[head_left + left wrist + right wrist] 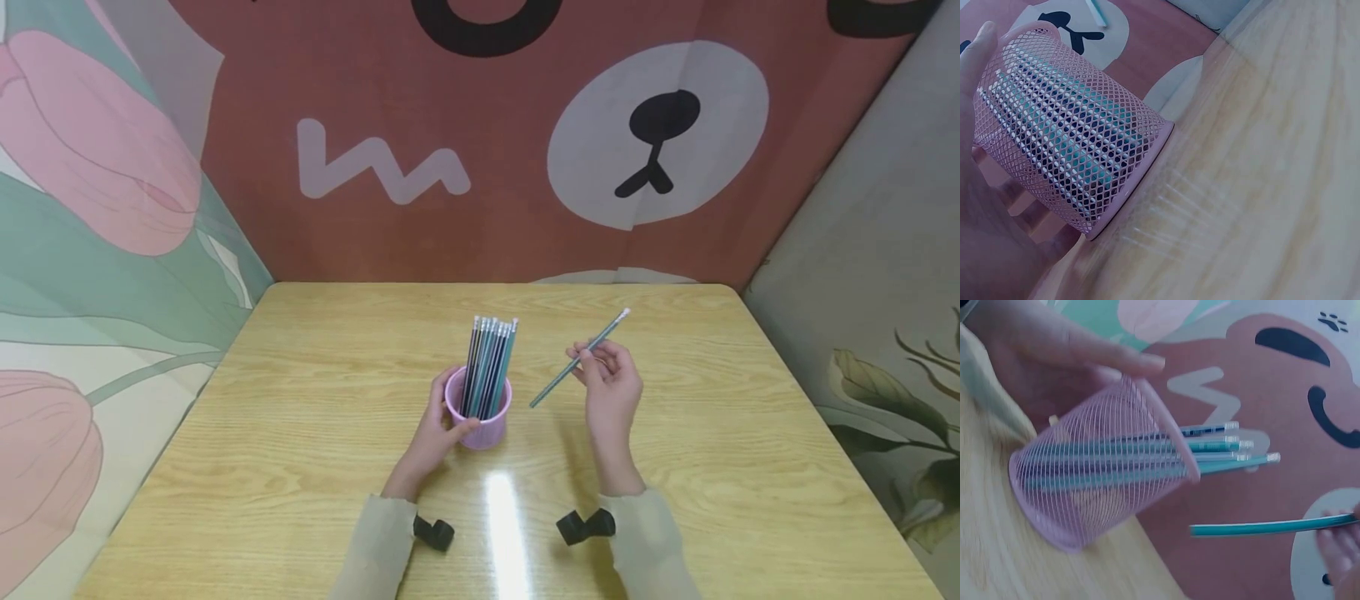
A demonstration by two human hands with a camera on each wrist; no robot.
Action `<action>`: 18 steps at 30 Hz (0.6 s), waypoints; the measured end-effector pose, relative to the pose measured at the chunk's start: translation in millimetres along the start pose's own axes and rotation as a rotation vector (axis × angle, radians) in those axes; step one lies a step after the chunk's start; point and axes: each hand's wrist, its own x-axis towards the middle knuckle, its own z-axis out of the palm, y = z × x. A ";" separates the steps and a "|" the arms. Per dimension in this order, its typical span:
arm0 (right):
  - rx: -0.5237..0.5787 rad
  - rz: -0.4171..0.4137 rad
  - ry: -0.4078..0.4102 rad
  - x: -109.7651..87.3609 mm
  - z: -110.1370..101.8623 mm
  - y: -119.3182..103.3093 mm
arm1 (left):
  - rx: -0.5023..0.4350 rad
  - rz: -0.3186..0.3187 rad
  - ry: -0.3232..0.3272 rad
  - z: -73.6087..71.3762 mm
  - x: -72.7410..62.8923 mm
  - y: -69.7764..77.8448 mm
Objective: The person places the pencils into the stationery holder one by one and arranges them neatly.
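Note:
My left hand (433,440) grips a pink mesh pencil cup (486,434) from its left side, thumb near the front rim. Inside the cup stands a bundle of pencils (489,367), teal and dark, with their white eraser ends up. To the right of the cup, my right hand (613,400) pinches a single teal pencil (557,383) above the table. That pencil slants, eraser end up to the right and its blunt lower end toward the cup. In the left wrist view the cup's base (1132,187) sits at the tabletop.
The wooden table (315,358) spreads around the cup. Behind it hangs a red-brown backdrop (495,233) with a bear face, and patterned cloths flank both sides. Each sleeve has a black wrist device (435,533) near the cuff.

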 end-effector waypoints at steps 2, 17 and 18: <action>0.104 -0.071 0.043 -2.7 4.3 -4.6 | 0.002 -0.002 0.002 0.0 -0.2 -0.1; 0.096 -0.311 -0.117 -19.1 32.9 0.0 | -0.004 0.023 -0.012 0.1 0.3 0.4; 0.054 -0.331 -0.123 -19.5 34.2 1.5 | -0.005 0.022 -0.012 0.3 0.1 0.9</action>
